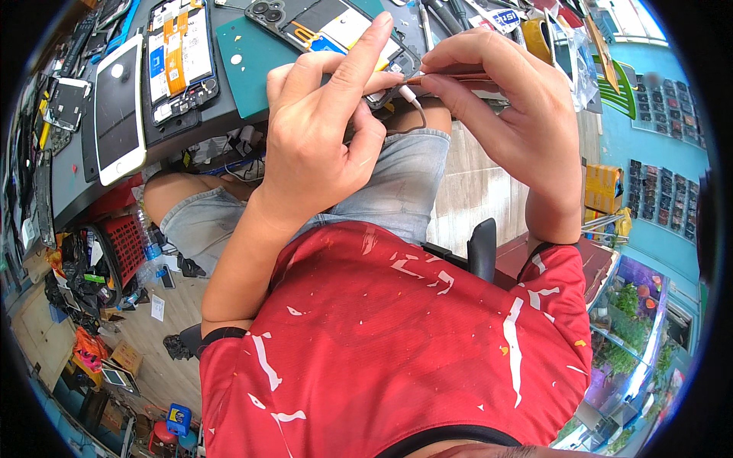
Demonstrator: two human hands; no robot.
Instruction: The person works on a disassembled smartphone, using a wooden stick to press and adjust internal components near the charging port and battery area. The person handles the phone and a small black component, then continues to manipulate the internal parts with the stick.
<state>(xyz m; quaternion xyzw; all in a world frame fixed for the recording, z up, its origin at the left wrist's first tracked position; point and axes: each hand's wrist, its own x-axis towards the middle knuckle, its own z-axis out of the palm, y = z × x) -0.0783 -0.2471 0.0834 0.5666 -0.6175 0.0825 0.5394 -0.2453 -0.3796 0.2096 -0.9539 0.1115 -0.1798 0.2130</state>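
My left hand (324, 130) is over the near end of an opened phone (336, 29), whose inner parts show. Its index finger points up and away, and another finger reaches right, close to the tip of a thin copper-brown tool (462, 78). I see nothing held in this hand, though its underside is hidden. My right hand (508, 107) pinches the tool between thumb and index finger. Just below the tool's tip is a white cable plug (408, 93), with its cord hanging down beside the table edge. The phone lies partly on a green mat (240, 65).
To the left are a white-framed phone screen (122, 111) and another opened phone with an orange ribbon (175, 57). Pens and plastic bags crowd the back right. Below the table's left side stands a red basket (122, 244). An armrest (481, 248) is beside my waist.
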